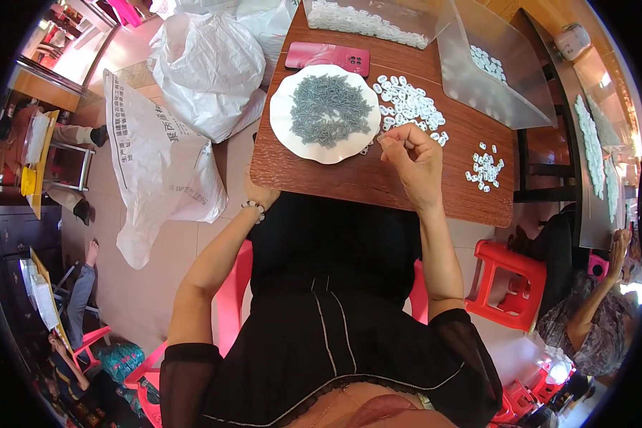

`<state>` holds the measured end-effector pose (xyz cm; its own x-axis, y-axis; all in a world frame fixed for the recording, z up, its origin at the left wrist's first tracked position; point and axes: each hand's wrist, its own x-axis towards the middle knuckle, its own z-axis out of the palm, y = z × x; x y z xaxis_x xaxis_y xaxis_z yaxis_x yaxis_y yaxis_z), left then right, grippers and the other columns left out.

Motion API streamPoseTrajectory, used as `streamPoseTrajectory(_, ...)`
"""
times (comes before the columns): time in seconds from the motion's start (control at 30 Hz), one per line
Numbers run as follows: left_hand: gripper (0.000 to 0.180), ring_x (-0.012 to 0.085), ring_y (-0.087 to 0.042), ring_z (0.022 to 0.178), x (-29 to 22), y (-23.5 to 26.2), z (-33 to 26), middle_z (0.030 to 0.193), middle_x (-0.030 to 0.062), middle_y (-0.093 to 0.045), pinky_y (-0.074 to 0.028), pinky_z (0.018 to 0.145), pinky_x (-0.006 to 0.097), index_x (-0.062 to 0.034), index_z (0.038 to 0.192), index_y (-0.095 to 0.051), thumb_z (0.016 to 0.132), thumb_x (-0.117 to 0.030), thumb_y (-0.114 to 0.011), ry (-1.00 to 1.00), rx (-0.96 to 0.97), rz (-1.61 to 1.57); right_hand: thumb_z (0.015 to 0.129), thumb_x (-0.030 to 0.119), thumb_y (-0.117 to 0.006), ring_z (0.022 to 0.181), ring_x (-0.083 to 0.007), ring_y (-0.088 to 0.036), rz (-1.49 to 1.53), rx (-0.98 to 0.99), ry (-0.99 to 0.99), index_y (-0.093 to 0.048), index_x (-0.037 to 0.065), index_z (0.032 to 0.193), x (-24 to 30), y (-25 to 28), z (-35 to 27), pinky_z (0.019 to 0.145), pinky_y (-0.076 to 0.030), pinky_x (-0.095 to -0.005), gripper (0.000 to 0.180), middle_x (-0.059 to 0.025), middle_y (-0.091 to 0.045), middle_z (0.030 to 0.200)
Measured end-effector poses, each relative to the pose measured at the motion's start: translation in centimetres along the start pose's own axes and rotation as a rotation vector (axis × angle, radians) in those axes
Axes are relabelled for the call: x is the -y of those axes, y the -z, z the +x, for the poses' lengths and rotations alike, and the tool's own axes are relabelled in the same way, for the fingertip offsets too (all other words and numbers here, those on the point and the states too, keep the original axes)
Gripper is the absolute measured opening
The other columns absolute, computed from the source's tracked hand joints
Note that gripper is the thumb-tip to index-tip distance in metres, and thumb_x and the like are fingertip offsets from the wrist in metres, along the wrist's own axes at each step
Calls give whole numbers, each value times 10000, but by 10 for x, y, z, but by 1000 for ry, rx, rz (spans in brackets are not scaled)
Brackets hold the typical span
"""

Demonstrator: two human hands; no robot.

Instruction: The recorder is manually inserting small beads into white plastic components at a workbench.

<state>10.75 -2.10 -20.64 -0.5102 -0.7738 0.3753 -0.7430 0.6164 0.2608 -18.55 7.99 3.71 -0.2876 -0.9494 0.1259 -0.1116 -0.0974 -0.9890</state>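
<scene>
The pile of small white plastic rings point(409, 104) lies just beyond my right hand point(412, 158), whose fingers pinch narrow on something too small to tell; grey screws on the white plate point(285, 135) sit leftward. My left hand point(258, 196) rests at the table edge, state hidden.

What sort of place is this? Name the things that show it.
Probably a small workshop for hand assembly: a wooden table bearing a plate of grey screws and piles of white parts, big sacks on the floor, other people seated nearby.

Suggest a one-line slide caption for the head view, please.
Right hand pinches at white plastic pieces beside a plate of grey screws.
</scene>
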Motion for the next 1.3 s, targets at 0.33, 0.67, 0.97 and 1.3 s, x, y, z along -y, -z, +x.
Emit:
streamPoseTrajectory(0.33, 445, 370, -623, 802, 63, -43, -22, 988, 175, -673, -488, 729, 418, -23, 1120, -616, 816, -345, -652, 416, -90, -581, 880, 72, -634, 640, -24, -537, 19, 3, 4, -642, 2, 861, 1, -1, -4, 592, -407, -175, 73, 15, -614, 705)
streamPoseTrajectory(0.67, 494, 288, -643, 793, 76, 1, 2, 918, 161, -693, -496, 728, 367, 27, 1081, -621, 809, -381, -684, 673, 258, -751, 879, 88, -645, 616, -5, -520, 33, -48, -24, -639, 9, 853, 7, 7, -11, 566, -390, -165, 83, 25, -610, 678)
streamPoseTrajectory(0.97, 185, 88, -585, 816, 7, 133, 67, 904, 43, -662, -461, 741, 228, -7, 996, -667, 886, -155, -685, 680, -610, -791, 873, 103, -658, 579, 10, -471, -49, -111, -24, -643, 25, 847, 9, 33, -29, 518, -342, -165, 83, 41, -596, 654)
streamPoseTrajectory(1.3, 165, 26, -562, 736, -214, 169, 98, 821, -2, -662, -443, 639, 180, 10, 953, -674, 899, -145, -672, 434, 255, -1502, 834, 51, -677, 615, -48, -505, -194, -110, 67, -636, 18, 816, 30, 21, -43, 572, -408, -217, 56, 5, -611, 699)
